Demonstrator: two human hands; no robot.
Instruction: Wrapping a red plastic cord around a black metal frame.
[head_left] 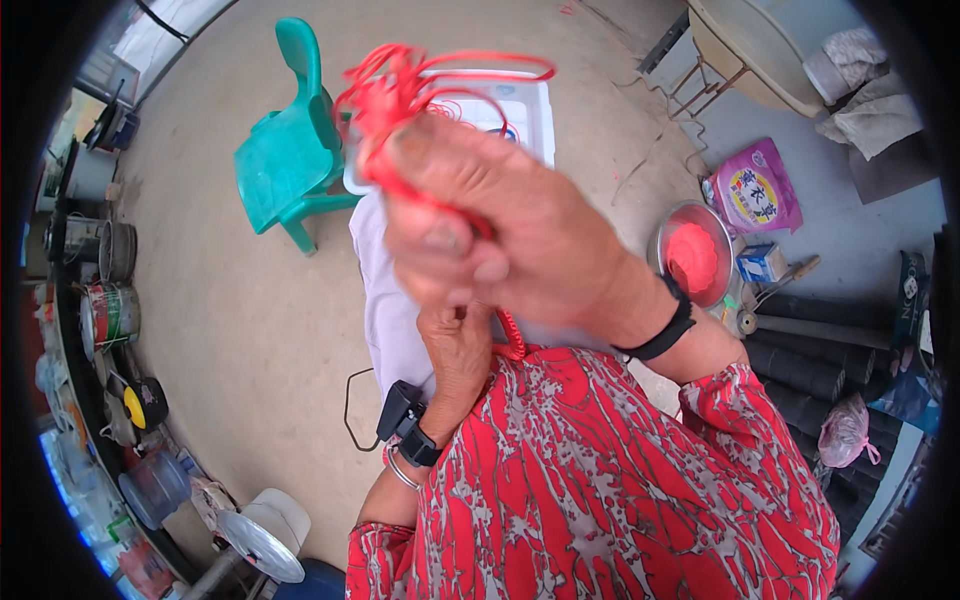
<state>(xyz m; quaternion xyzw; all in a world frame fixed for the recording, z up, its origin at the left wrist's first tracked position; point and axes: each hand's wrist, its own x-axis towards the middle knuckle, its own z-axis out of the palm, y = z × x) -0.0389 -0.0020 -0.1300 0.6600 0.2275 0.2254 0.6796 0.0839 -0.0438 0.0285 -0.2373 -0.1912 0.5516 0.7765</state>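
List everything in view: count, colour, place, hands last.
Cord: one bundle, red, in the right hand
Tub: one, white, behind the cord
Cloth: one, pale lilac, beneath the hands
Chair: one, green, upper left
Bowl: one, silver, right
Scalloped piece: one, coral red, in the bowl
Bag: one, purple, beside the bowl
Box: one, blue-white, beside the bowl
Rolls: several, dark, far right
Jug: one, bluish, lower left
Clutter: uncounted, mixed, left edge
Shirt: one, red-grey, bottom centre
Left hand: one, dark straps, below the right
Right hand: one, black wristband, centre
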